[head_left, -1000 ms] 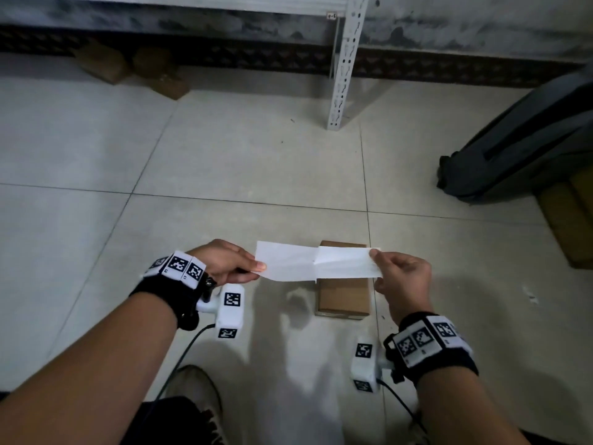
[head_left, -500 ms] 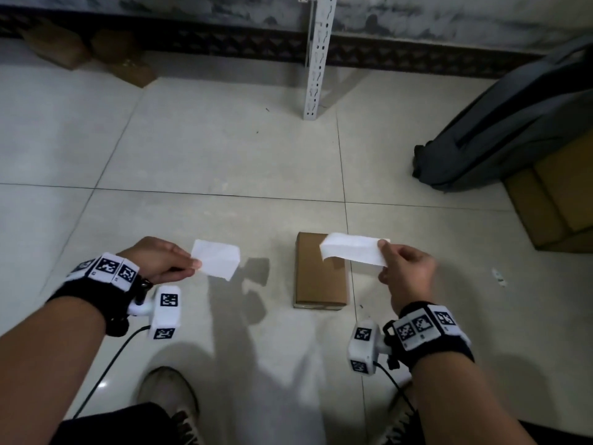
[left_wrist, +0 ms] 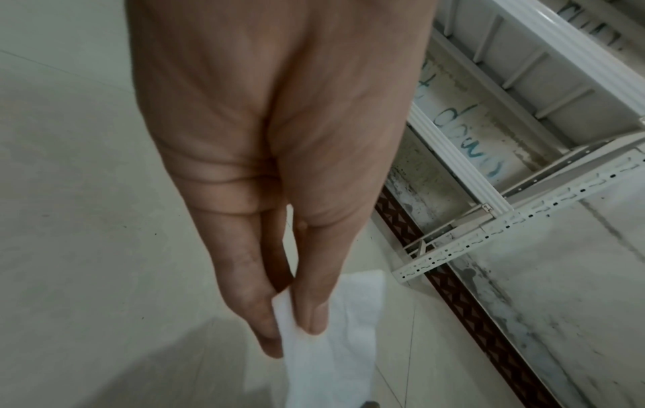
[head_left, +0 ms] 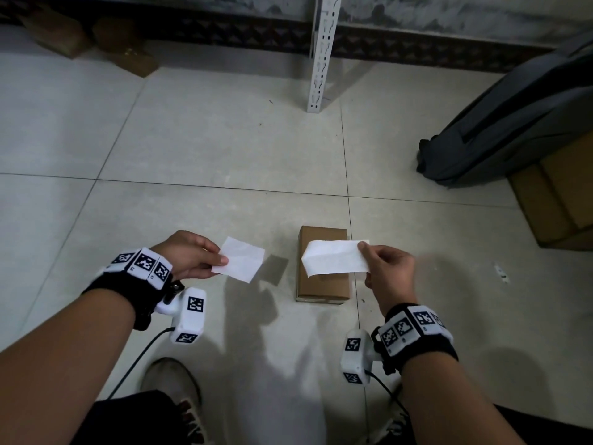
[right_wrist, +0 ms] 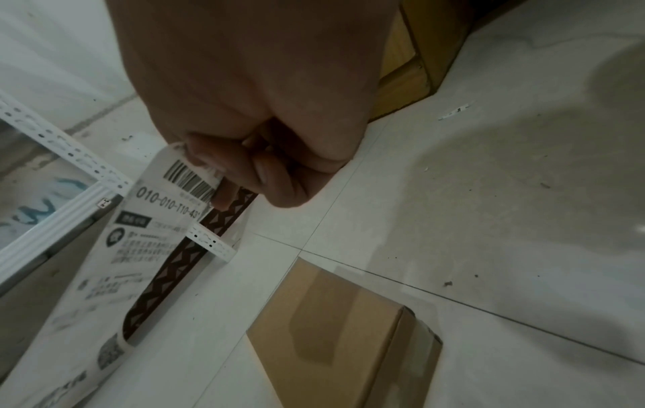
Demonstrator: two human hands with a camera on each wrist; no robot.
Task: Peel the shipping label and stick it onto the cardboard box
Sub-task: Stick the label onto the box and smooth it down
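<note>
Pinching the shipping label (head_left: pixel 335 257) by its right end, your right hand (head_left: pixel 390 273) held it in the air above the cardboard box (head_left: pixel 322 284), with the strip reaching leftward from your thumb and fingertips across the box's far half and its loose left end curling under. In the right wrist view the label (right_wrist: pixel 139 248) showed its printed face, a barcode just under your thumb and the digits 010-010 below it, and it hung clear of the box (right_wrist: pixel 335 331), which lay flat on the tiled floor (head_left: pixel 224 146) to the right of the label. Your left hand (head_left: pixel 189 255) stayed well apart to the left, thumb and fingers pressed together on the edge of the backing paper (head_left: pixel 240 263), a plain white sheet that stuck out to the right of your fingertips above the floor; the left wrist view showed the sheet (left_wrist: pixel 335 345) nipped between your thumb and forefinger. Behind the box stood a white shelf post (head_left: pixel 321 56), and a grey backpack (head_left: pixel 513 117) lay off to the right.
</note>
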